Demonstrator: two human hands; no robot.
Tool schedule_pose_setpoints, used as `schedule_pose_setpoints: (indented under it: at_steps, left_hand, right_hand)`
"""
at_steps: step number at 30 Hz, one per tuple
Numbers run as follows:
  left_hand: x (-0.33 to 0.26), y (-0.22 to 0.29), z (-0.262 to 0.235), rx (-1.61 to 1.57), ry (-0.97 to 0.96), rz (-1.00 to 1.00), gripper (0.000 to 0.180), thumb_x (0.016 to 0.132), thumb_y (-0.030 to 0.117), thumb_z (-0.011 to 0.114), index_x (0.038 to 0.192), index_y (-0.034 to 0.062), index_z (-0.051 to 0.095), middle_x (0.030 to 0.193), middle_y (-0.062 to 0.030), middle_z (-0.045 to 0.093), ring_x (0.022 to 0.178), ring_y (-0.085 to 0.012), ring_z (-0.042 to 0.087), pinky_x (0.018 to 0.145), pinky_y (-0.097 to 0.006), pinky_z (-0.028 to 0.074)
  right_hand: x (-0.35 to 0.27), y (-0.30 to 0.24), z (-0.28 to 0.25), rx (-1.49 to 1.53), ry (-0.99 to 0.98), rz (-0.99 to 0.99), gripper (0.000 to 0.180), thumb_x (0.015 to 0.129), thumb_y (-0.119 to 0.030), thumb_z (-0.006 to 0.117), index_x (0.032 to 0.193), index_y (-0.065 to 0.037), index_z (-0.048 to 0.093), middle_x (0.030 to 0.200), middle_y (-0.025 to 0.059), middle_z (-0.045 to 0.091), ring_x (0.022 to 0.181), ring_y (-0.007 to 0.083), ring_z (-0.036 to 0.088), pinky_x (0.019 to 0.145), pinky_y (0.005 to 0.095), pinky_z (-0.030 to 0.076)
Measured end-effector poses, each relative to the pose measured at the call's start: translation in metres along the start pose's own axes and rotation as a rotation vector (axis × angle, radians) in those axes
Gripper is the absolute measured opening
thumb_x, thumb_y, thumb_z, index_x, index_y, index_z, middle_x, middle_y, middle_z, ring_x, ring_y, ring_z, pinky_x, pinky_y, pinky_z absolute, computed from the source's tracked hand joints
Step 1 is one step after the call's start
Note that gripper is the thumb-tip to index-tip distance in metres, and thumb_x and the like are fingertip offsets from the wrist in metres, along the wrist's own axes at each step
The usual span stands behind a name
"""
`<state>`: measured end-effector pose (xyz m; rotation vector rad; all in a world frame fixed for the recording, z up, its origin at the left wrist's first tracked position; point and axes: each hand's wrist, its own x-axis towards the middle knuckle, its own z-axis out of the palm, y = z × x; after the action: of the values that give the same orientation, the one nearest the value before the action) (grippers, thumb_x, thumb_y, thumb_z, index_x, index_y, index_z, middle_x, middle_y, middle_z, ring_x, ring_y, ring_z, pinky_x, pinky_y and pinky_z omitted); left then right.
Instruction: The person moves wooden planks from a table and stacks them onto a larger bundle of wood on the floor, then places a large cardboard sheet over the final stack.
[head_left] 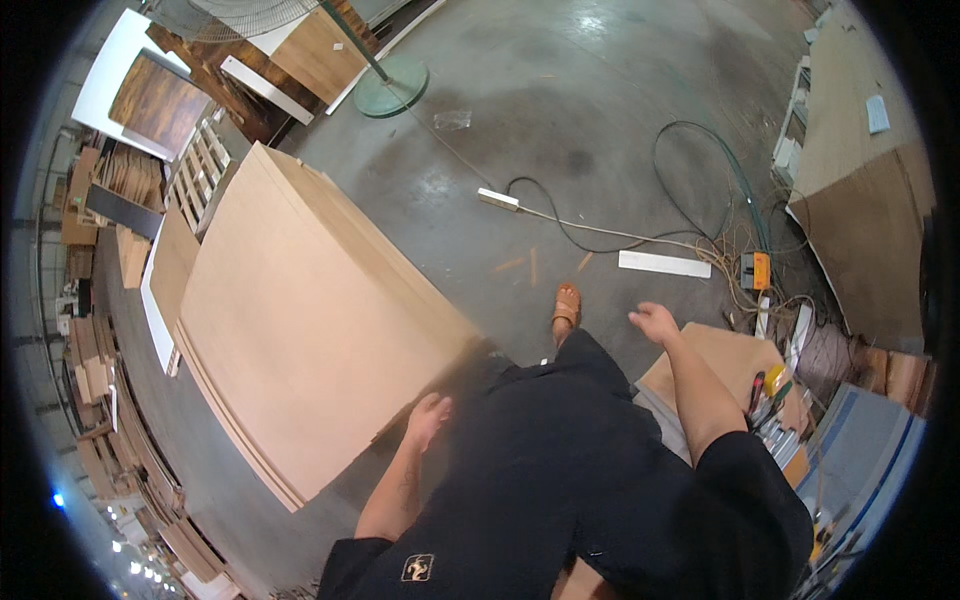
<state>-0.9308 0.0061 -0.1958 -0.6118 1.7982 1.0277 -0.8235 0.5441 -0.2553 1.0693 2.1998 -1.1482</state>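
My left hand (430,420) hangs beside the near edge of a tall stack of light brown wooden boards (310,330). It holds nothing, its fingers loosely bent and partly apart; whether it touches the edge I cannot tell. Out in front on the right, my right hand (655,323) is in the air with relaxed fingers and nothing visible in it. Below that arm lies a brown board or carton (715,360), with hand tools (768,395) with red, yellow and green parts at its right end.
A green fan base (392,88) stands at the far left. Cables (610,236) run across the grey floor past a white power strip (498,199) to an orange box (761,271). A white strip (664,264) lies ahead. Large boards (865,240) stand at right.
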Motion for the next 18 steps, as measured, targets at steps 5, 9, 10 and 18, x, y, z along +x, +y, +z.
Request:
schedule_pose_setpoints:
  at_steps: [5,9,10,18]
  left_hand:
    - [-0.015,0.056,0.052,-0.139,0.040,0.168,0.065,0.089,0.035,0.067,0.140,0.0006,0.045,0.137,-0.0184,0.053,0.125,-0.0252,0.052,0.104,-0.034,0.039]
    - [-0.029,0.098,0.062,-0.121,0.102,0.096,0.069,0.092,0.042,0.063,0.142,0.0005,0.040,0.131,-0.0109,0.055,0.116,-0.0201,0.053,0.093,-0.034,0.042]
    - [-0.024,0.096,0.062,-0.159,0.107,0.053,0.068,0.092,0.040,0.064,0.142,0.0010,0.041,0.130,-0.0120,0.056,0.115,-0.0205,0.055,0.092,-0.034,0.043]
    - [0.037,0.074,0.065,-0.268,0.163,-0.125,0.057,0.093,0.031,0.063,0.136,-0.0027,0.048,0.095,-0.0053,0.063,0.073,-0.0090,0.054,0.064,-0.023,0.045]
  right_hand:
    - [0.113,-0.092,-0.032,-0.151,-0.016,-0.269,0.054,0.084,-0.039,0.069,0.119,0.001,0.061,0.107,0.0181,0.068,0.099,0.0286,0.066,0.086,0.0375,0.050]
    - [0.156,-0.188,0.000,-0.071,-0.086,-0.419,0.058,0.084,-0.040,0.069,0.125,0.000,0.058,0.115,0.0194,0.066,0.106,0.0297,0.064,0.091,0.0378,0.050]
    - [0.164,-0.209,0.011,-0.069,-0.144,-0.418,0.059,0.084,-0.040,0.069,0.126,0.000,0.058,0.118,0.0198,0.065,0.109,0.0302,0.063,0.092,0.0380,0.049]
    - [0.185,-0.267,0.040,-0.360,-0.448,-0.488,0.061,0.083,-0.044,0.069,0.126,-0.002,0.058,0.121,0.0199,0.063,0.115,0.0337,0.059,0.098,0.0399,0.047]
